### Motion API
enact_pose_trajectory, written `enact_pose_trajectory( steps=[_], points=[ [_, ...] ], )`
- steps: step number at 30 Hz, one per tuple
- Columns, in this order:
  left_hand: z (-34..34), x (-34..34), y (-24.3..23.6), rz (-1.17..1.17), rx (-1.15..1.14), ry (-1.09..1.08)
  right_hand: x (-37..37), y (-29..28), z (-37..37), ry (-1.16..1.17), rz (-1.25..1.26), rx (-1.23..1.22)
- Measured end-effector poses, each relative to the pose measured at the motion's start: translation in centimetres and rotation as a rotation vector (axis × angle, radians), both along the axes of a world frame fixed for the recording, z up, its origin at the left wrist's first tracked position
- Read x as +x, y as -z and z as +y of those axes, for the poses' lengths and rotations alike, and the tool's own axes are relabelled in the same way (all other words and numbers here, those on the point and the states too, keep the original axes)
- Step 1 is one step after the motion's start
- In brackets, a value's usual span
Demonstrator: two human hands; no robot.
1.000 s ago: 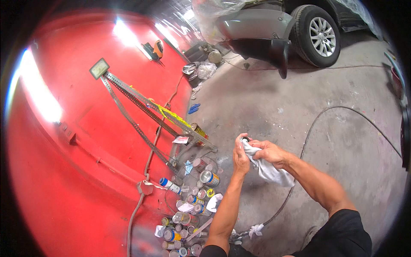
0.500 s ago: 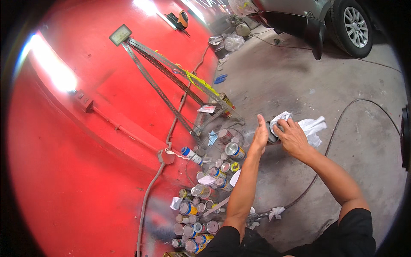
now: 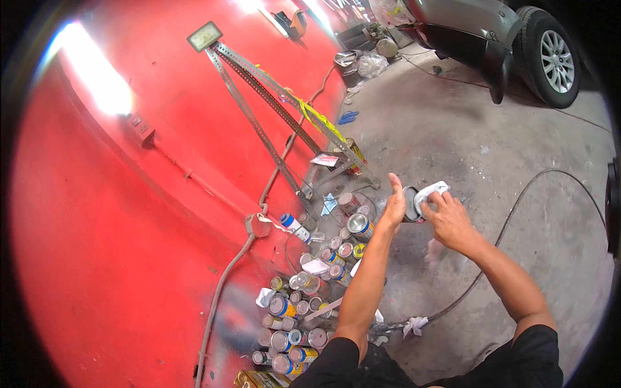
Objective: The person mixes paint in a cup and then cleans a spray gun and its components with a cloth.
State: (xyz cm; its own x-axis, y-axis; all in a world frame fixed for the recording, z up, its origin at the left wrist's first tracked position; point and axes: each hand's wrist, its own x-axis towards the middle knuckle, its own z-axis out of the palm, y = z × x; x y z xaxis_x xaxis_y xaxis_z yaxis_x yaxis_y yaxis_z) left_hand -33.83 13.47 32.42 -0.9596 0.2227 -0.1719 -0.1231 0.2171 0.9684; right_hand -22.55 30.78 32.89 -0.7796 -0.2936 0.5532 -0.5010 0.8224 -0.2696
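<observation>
In front of me my left hand [image 3: 393, 208] supports a small grey round can [image 3: 410, 204], tilted so that its round mouth shows. The thumb points up and the palm rests against the can's side; most of its fingers are hidden. On the other side, my right hand [image 3: 447, 216] presses a bunched white cloth [image 3: 429, 192] against the can's rim. Its fingers are bent over the cloth. Both forearms reach out above the concrete floor.
Several paint cans [image 3: 283, 341] crowd the floor along the red wall [image 3: 155, 258]. A metal work-light stand [image 3: 262, 107] leans there. A dark hose [image 3: 495, 249] curves across the floor at right. A car wheel [image 3: 555, 58] stands far right.
The white cloth, earlier trailing loosely to the right of my right hand, is now gathered at the can's rim. The whole view has shifted slightly.
</observation>
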Motion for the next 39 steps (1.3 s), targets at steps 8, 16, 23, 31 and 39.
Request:
enact_pose_trajectory(
  steps=[8,16,23,31,39],
  points=[
    [1.6,-0.1,2.0,0.104,0.076,-0.039,0.3,0.0,-0.8,-0.157,-0.104,-0.216],
    [2.6,2.0,0.0,0.312,-0.100,0.027,-0.7,-0.5,1.2,0.107,0.150,0.010],
    [3.4,3.9,-2.2,0.616,-0.244,0.027,-2.1,-0.1,0.5,-0.103,-0.161,-0.231],
    [4.3,4.1,-3.2,0.941,0.028,0.037,-1.8,-5.1,2.0,-0.375,-0.524,-1.316],
    [4.4,4.2,-3.7,0.752,-0.016,-0.052,-1.2,-4.0,-1.2,-0.332,-0.196,-1.144]
  ],
)
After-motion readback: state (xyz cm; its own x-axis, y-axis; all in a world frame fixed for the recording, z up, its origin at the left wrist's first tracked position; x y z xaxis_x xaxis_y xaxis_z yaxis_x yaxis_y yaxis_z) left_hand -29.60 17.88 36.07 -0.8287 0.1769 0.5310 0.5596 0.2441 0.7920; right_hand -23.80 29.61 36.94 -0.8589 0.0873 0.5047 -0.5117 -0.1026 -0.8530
